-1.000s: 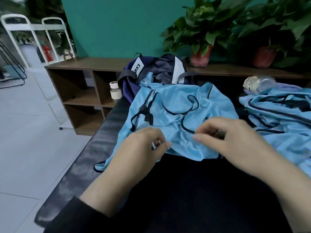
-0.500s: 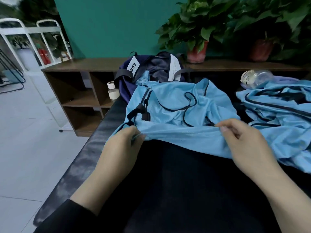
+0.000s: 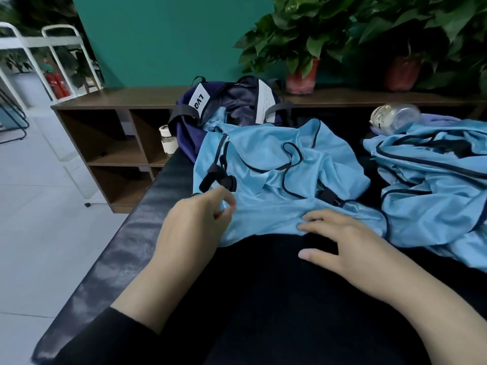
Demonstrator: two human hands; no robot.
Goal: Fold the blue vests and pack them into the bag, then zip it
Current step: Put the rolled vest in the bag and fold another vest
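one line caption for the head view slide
Left hand pinches blue vest on black table; right hand presses its hem.

A crumpled light-blue vest (image 3: 276,185) with dark trim lies just before the open navy bag (image 3: 232,111); more blue vests (image 3: 432,185) are heaped right of it.

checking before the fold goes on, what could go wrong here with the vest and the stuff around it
1. The vest lies crumpled, its black straps loose on top; they may get trapped in the fold and leave it lumpy.
2. The left hand pinches only the near edge, while the right hand just presses flat, so the slick cloth may slide.
3. The jar lies on its side by the vest pile; tugging that pile might roll it.
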